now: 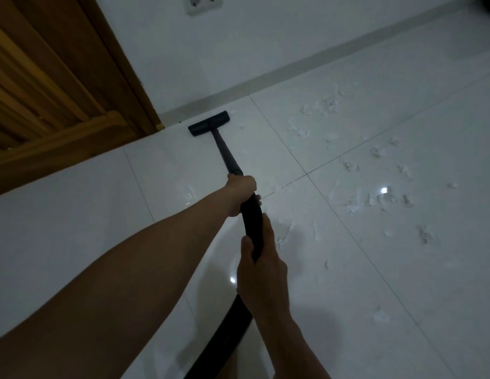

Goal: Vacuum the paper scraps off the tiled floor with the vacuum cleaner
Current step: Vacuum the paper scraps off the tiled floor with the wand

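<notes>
White scraps [380,198] litter the floor's [74,228] right side; left hand [242,194] and right hand [261,269] grip the wand [228,157]; nozzle [209,123] by the far edge; most remains.

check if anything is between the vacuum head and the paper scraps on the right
Nothing visible does. The vacuum head sits by the baseboard; bare tiled floor runs from it to the paper scraps at right.

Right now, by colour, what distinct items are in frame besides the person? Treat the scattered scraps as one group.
Black: 1, the vacuum cleaner, held by the left hand and right hand
Brown: 1, the wooden door
White: 2, the paper scraps and the wall socket
Total: 4
</notes>
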